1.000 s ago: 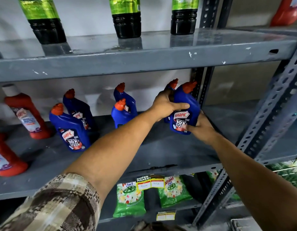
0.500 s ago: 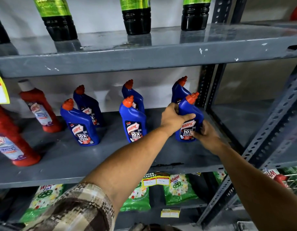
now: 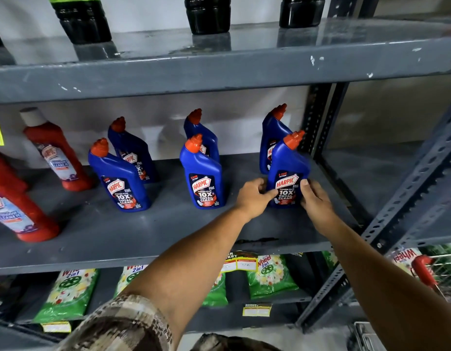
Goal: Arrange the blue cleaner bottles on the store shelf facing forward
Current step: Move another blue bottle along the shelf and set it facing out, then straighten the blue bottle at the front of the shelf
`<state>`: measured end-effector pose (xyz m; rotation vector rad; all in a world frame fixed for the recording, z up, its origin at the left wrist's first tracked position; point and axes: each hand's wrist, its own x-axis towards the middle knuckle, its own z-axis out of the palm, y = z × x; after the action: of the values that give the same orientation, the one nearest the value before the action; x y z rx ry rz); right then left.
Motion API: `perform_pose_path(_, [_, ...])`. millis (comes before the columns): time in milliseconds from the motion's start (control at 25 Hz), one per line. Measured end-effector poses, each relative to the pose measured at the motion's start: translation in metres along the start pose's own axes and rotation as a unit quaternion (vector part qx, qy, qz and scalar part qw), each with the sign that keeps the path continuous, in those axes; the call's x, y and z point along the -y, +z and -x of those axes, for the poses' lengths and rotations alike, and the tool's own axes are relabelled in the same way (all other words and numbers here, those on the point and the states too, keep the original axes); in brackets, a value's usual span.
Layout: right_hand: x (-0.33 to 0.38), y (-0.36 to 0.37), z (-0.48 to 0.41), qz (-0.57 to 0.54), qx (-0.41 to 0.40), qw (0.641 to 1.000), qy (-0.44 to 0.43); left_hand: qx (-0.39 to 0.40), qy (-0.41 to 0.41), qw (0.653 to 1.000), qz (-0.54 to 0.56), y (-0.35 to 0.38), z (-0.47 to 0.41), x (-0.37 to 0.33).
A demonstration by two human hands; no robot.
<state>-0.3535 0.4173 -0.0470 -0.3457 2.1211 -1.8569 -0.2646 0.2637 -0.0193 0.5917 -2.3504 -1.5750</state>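
Note:
Several blue cleaner bottles with orange caps stand in three front-and-back pairs on the grey shelf point(image 3: 143, 231). The front right bottle point(image 3: 288, 163) stands upright, label facing me, in front of the back right bottle point(image 3: 272, 138). My left hand point(image 3: 253, 198) holds its lower left side, thumb on the label. My right hand point(image 3: 316, 202) holds its lower right side. The front middle bottle point(image 3: 203, 178) and front left bottle point(image 3: 118, 178) also face forward, each partly hiding a bottle behind it.
Red cleaner bottles point(image 3: 57, 153) point(image 3: 14, 209) stand at the shelf's left end. Dark bottles point(image 3: 206, 13) line the shelf above. Green detergent packets point(image 3: 270, 277) lie on the shelf below. A perforated metal upright point(image 3: 419, 183) slants past on the right.
The front right bottle went from lifted and tilted to standing on the shelf. Both hands slid down from its upper body to its base.

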Motion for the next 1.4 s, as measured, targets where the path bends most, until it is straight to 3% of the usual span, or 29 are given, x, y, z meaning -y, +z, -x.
perform_pose_path(400, [-0.018, -0.006, 0.037, -0.029, -0.037, 0.998, -0.05, -0.033, 0.015, 0.999, 0.011, 0.018, 0.036, 0.014])
perform_pose_path(680, [-0.01, -0.008, 0.044, -0.034, -0.01, 0.998, -0.046, -0.03, 0.012, 0.999, 0.009, 0.018, 0.041, 0.008])
perform_pose_path(800, [-0.013, -0.002, 0.055, 0.018, -0.124, 0.987, -0.099, -0.061, 0.007, 0.998, 0.034, 0.01, 0.052, 0.01])
perform_pose_path(880, [-0.015, 0.005, 0.072, 0.067, -0.204, 0.962, -0.169, -0.132, 0.036, 0.985, 0.101, -0.006, 0.069, 0.023])
perform_pose_path(920, [-0.014, 0.012, 0.081, 0.086, -0.19, 0.956, -0.208, -0.181, 0.064, 0.974, 0.12, -0.018, 0.079, 0.033])
perform_pose_path(1000, [-0.01, 0.031, 0.095, 0.124, -0.07, 0.952, -0.271, -0.289, 0.103, 0.943, 0.126, -0.048, 0.097, 0.054])
perform_pose_path(1120, [0.001, 0.074, 0.092, 0.154, 0.099, 0.939, -0.292, -0.38, 0.076, 0.913, 0.125, -0.097, 0.092, 0.075])
perform_pose_path(1320, [0.033, 0.143, 0.044, 0.13, 0.201, 0.966, -0.096, -0.245, -0.079, 0.935, 0.244, -0.131, 0.048, 0.071])
perform_pose_path(1400, [0.037, 0.156, 0.032, 0.127, 0.228, 0.961, -0.085, -0.196, -0.082, 0.949, 0.234, -0.13, 0.045, 0.071])
